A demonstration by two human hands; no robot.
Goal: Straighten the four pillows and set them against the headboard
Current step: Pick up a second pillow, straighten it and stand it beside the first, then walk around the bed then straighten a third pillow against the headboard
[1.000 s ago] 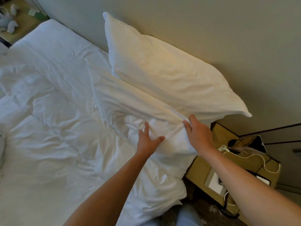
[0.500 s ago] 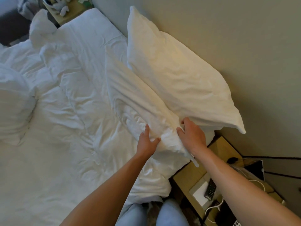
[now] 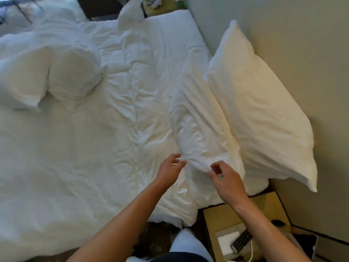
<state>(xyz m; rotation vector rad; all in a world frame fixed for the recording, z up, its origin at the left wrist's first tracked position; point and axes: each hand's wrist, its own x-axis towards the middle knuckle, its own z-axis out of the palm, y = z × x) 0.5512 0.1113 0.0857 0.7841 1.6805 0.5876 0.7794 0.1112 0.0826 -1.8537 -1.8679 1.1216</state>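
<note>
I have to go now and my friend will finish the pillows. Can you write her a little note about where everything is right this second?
Left hand: open, at the front pillow's near end.
Right hand: loosely curled, holding nothing.
Done: back pillow leans on the headboard, front pillow propped against it.
Left: two pillows lie out on the duvet; stand them against the headboard too.

bed [image 3: 75, 167] white rumpled duvet | 2 o'clock: two pillows [image 3: 260, 110] leaning at headboard [image 3: 302, 44] | 10 o'clock: two pillows [image 3: 71, 72] flat | 12 o'clock: bunched sheet [image 3: 130, 14]
</note>
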